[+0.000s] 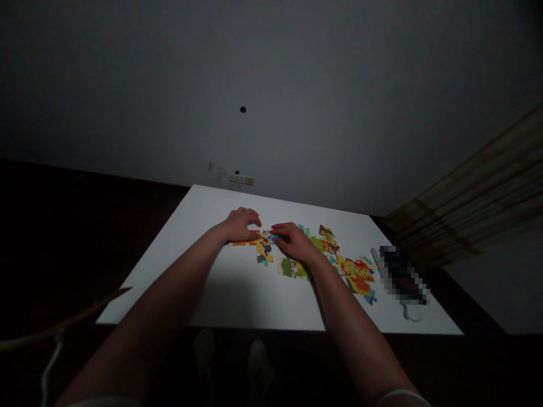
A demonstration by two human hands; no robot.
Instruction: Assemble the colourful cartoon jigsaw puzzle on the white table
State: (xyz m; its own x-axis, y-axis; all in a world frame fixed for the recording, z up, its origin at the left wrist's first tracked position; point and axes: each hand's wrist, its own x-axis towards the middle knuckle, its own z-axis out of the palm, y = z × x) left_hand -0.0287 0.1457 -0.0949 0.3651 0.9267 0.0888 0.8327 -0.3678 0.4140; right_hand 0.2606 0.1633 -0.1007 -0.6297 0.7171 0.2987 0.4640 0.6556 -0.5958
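- Left hand (242, 224): curved, thumb apart from the fingers; thumb lies on the left puzzle section (263, 249), at its far edge.
- Right hand (292, 240): fingers bent, tips at a blue piece (275, 237) by the right end of that section. Pinched or merely touched: cannot tell.
- Left puzzle section: flat on the white surface (237, 305), mostly yellow and orange, extending left under the left hand and nearward between the hands.
- Green-and-cream pieces (288, 267): nearer than the right hand, just left of the right forearm.
- Yellow-and-red pieces (330, 245): right of the right hand; one patterned piece (326, 231) at their far side.
- Right puzzle section (360, 277): yellow and orange, right of the right forearm, blue piece at its near end.
- Pixelated dark object (403, 275): surface's right side; pale slim object (375, 258) beside it, thin loop (412, 312) nearer.
- Wall (297, 113): beyond the surface, with socket panel (241, 180).
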